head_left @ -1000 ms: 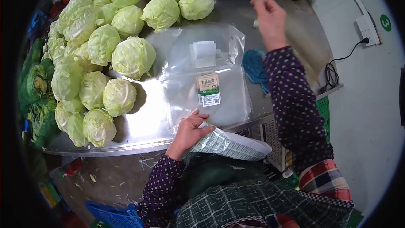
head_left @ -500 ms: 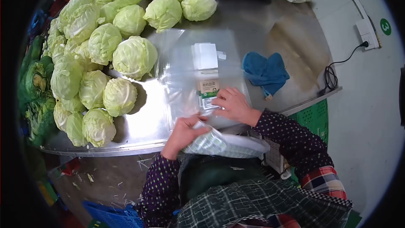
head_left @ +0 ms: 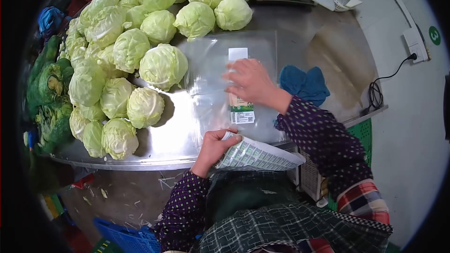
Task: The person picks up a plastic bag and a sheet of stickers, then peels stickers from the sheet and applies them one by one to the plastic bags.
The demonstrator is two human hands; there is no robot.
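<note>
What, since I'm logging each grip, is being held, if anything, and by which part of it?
The left hand holds the sheet of labels by its left end, thumb on top. The right hand appears to hold nothing.

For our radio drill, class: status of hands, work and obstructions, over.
Left hand gripping label sheet. Right hand over clear bags, partly covering the label. Blue cloth beside bags.

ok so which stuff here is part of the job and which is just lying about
In the job:
- left hand, holding the label sheet
- right hand, over the plastic bags
- cabbages, probably

Lying about:
- blue cloth
- coiled cable
- blue crate
</note>
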